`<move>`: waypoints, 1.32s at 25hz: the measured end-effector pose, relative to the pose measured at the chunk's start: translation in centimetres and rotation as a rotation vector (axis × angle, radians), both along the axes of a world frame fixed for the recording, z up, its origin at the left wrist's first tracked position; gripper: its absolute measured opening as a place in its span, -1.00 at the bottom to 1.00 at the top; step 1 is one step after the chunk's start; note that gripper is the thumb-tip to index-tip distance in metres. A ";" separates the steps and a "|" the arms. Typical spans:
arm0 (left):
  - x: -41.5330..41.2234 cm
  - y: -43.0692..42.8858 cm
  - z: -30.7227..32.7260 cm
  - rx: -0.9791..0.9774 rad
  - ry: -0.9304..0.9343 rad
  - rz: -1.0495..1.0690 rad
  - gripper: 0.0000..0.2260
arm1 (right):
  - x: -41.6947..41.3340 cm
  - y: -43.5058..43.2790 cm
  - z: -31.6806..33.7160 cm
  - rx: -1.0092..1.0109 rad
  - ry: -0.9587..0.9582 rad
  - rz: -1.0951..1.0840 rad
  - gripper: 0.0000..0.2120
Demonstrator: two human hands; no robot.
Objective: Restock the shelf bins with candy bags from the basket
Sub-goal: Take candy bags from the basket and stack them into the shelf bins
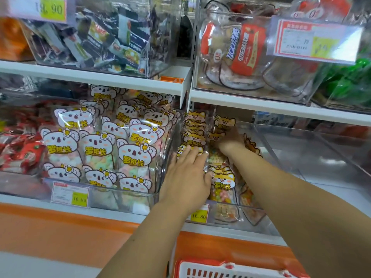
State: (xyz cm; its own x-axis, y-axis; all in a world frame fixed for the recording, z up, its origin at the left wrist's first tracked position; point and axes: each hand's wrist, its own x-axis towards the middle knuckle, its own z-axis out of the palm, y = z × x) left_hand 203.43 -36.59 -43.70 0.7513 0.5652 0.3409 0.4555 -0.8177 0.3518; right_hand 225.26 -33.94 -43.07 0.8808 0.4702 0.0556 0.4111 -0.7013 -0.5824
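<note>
Placing is judged in hand: clear candy bags with orange cat labels (pixel 221 179) are settled in the clear plastic shelf bin (pixel 291 149); the left hand (pixel 187 175) is laid spread on them; the hold of the right hand (pixel 230 140) cannot be told; next, the red-and-white basket (pixel 220 270) must be reached.

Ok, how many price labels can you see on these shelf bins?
4: the top-left label, the upper-right label, the koala-bin label, and the cat-bin label, partly behind the left forearm. Others may be hidden.
</note>
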 end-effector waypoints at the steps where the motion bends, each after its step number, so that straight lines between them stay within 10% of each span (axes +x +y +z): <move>1: 0.0 0.0 0.0 0.002 0.001 0.000 -0.53 | 0.2 0.0 0.0 0.053 -0.025 -0.013 -0.49; 7: -0.1 -0.1 -0.1 0.009 -0.021 -0.007 -0.55 | -0.4 -1.4 0.8 0.345 -0.022 -0.047 -0.59; 21: -0.1 -0.1 -0.2 0.021 -0.001 0.004 -0.56 | 0.2 -0.9 1.4 -0.111 -0.247 0.052 -0.51; 33: 0.0 0.0 -0.3 0.017 -0.007 -0.004 -0.57 | 0.7 -0.5 1.1 0.094 -0.164 -0.004 -0.60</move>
